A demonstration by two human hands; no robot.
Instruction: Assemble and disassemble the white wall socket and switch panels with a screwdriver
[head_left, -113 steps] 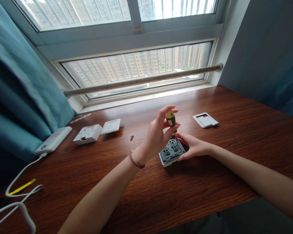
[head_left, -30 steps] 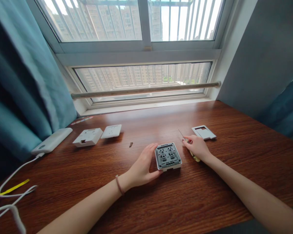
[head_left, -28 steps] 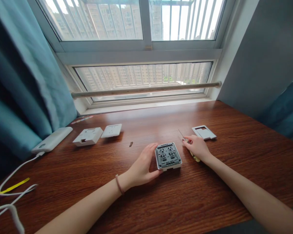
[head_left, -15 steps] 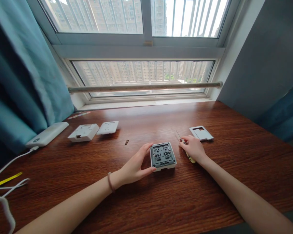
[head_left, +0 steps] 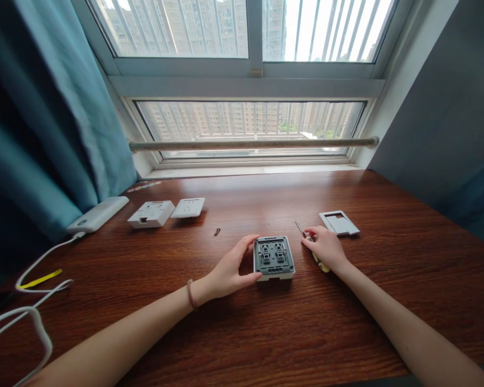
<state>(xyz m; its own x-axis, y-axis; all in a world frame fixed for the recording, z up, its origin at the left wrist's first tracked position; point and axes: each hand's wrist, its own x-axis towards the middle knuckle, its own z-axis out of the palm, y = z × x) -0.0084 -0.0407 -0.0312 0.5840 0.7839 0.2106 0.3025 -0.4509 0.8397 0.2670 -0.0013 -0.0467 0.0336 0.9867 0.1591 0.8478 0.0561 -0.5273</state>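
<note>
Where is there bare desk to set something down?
Between the forearms, nearer than the grey module; from the screws to the window sill; and right of the white frame. Crowded: the back left, with white device, box and plate, and around the module, with the left hand against it and the right hand holding the screwdriver.

Shown are 1 grey/white sq. switch base point(head_left: 273, 258), 1 yellow-handled screwdriver point(head_left: 321, 263), 2 sm. brown metal screws point(head_left: 217, 232), 1 white plastic box point(head_left: 151, 214), 2 white plastic plates point(head_left: 189, 208).
</note>
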